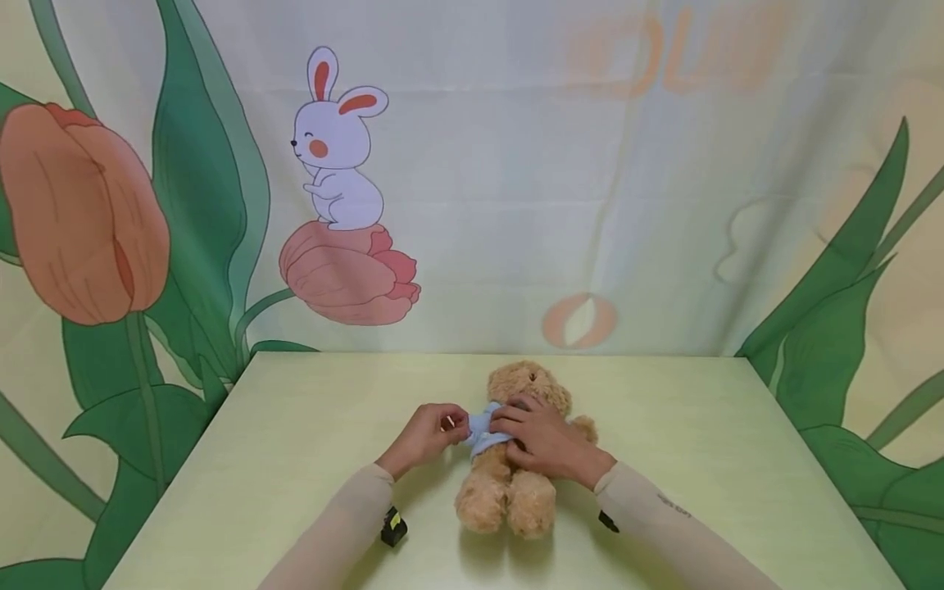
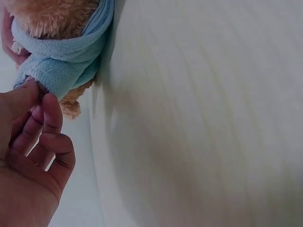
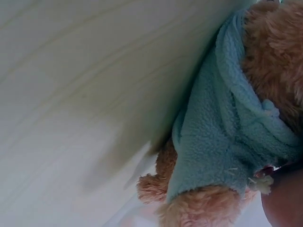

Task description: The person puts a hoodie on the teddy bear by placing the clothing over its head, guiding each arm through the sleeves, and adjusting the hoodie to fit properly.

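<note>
A fluffy brown teddy bear (image 1: 529, 500) lies on its back on the table, head toward the far edge. It wears a light blue fleece shirt (image 3: 208, 137). In the head view my left hand (image 1: 435, 434) pinches the shirt's left-side sleeve (image 2: 57, 78) between thumb and fingertips; the left wrist view shows this closely. My right hand (image 1: 546, 438) lies across the bear's chest and holds its body, thumb near the shirt hem. Only a blurred part of that hand (image 3: 284, 198) enters the right wrist view, and its fingertips are hidden there.
The pale yellow-green table (image 1: 310, 410) reaches back to a printed curtain (image 1: 479, 205) with a rabbit and tulips. A small black object with a yellow mark (image 1: 394, 527) is beside the left forearm. Part of another dark object (image 1: 608, 521) shows by the right forearm.
</note>
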